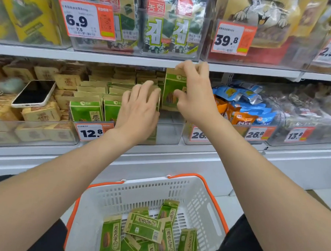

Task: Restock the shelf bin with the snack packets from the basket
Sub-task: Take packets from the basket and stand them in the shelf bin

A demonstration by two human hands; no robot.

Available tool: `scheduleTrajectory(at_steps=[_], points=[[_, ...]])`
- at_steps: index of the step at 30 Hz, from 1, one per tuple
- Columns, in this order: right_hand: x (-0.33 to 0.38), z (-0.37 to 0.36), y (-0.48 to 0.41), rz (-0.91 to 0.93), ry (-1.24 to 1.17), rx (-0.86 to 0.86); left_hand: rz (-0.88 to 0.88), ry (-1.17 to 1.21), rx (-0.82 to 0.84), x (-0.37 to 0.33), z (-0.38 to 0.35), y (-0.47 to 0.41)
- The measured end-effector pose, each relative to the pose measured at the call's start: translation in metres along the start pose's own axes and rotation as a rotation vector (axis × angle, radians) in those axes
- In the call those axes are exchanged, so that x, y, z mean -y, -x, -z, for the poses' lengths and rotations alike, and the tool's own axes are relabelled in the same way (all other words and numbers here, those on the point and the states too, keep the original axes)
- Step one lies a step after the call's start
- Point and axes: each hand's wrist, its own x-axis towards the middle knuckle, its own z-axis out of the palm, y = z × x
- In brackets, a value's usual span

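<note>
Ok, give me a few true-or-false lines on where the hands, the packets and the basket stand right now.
1. The right hand pinches a green packet upright over the shelf bin. True.
2. The basket is empty. False: several loose packets lie in it.
3. The left hand holds a phone. False: the phone lies on boxes in the bin to the left, and the left hand presses on the standing packets in the shelf bin.
4. The basket's handles are orange. True.
</note>
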Motion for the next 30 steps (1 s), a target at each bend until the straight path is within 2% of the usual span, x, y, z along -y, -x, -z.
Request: scheduleTrajectory(at_steps=[2, 4, 13, 16, 21, 26, 30], points=[[-0.004, -0.003, -0.009, 0.002, 0.011, -0.012, 0.007, -0.09, 0.065, 0.006, -0.005, -0.005], [-0.011, -0.01, -0.015, -0.007, 0.07, 0.066, 0.015, -0.141, 0.091, 0.011, -0.01, -0.008], [-0.035, -0.06, -0.039, 0.111, 0.705, 0.41, 0.021, -0.169, 0.05, 0.013, -0.026, -0.009], [-0.036, -0.072, -0.055, 0.056, 0.78, 0.464, 0.017, -0.184, 0.052, 0.014, -0.031, -0.009], [-0.038, -0.092, -0.071, -0.04, 0.793, 0.437, 0.023, -0.186, 0.011, 0.016, -0.037, -0.01], [-0.045, -0.099, -0.085, -0.014, 0.87, 0.338, 0.023, -0.18, 0.0, 0.017, -0.039, -0.01], [-0.055, -0.107, -0.089, -0.033, 0.965, 0.443, 0.024, -0.184, 0.01, 0.017, -0.039, -0.009]])
